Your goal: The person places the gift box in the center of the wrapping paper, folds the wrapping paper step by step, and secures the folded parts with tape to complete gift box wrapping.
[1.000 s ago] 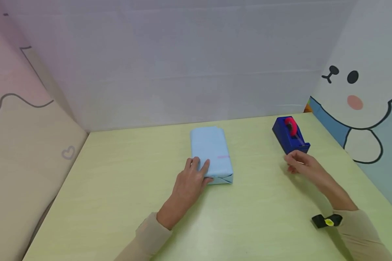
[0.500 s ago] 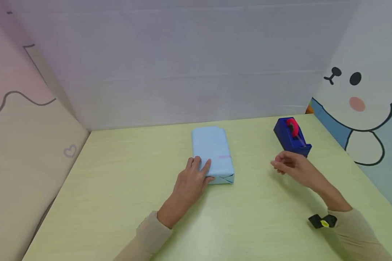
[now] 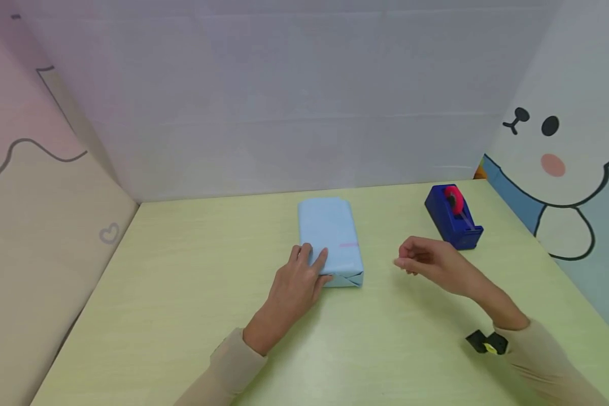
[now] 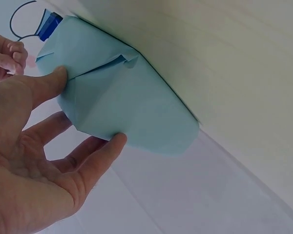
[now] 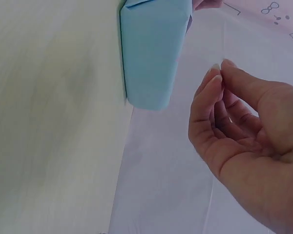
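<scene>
A blue paper-wrapped package point(image 3: 330, 234) lies flat on the table, its folded end towards me. My left hand point(image 3: 295, 285) grips its near left corner; in the left wrist view the thumb point(image 4: 56, 83) presses the folded end and the fingers spread over the other faces. To the right of the package, above the table, my right hand point(image 3: 433, 264) pinches thumb and fingertips together. It seems to hold a small piece of clear tape, too thin to make out. A blue tape dispenser point(image 3: 453, 217) with a pink-cored roll stands behind the right hand.
The pale yellow-green table point(image 3: 193, 254) meets a light fabric backdrop point(image 3: 284, 113) at the back. Printed side panels rise at both edges, the right one with a cartoon face point(image 3: 548, 146). A black and yellow piece point(image 3: 489, 342) sits at the right cuff.
My right hand has moved left from the front of the tape dispenser towards the package, thumb and fingertips held together. The left hand and package have stayed in place.
</scene>
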